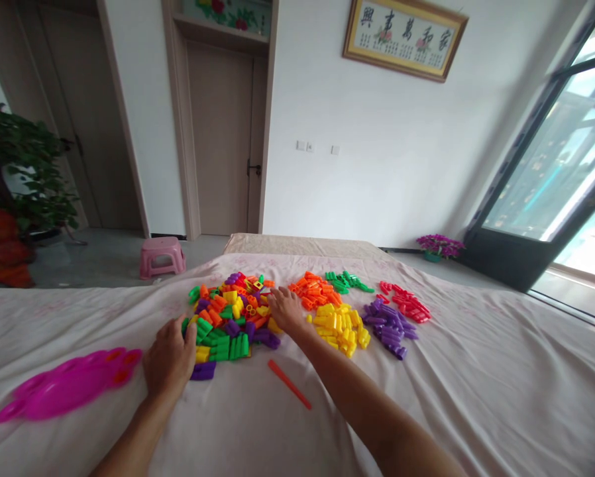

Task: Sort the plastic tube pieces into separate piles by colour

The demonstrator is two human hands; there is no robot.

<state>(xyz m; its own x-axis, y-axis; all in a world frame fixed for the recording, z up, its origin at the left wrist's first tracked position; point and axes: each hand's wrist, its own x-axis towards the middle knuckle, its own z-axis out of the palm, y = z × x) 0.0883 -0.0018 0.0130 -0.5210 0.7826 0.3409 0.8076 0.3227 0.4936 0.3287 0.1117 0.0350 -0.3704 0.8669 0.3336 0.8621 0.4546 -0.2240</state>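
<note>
A heap of mixed plastic building pieces in green, orange, yellow and purple lies on the cloth between my hands. My left hand rests against the heap's left edge, fingers bent loosely and apart, with no piece visible in it. At the opposite edge, my right hand reaches over with fingers stretched toward the heap; its fingertips are close to a small red piece and partly hard to make out. Right of that hand lie single-colour groups: orange pieces, yellow pieces, green pieces, purple pieces and red pieces.
A magenta plastic tray lies left of my left hand. One orange-red stick sits near me on the wrinkled cloth. Beyond the table stand a pink stool and a potted purple flower.
</note>
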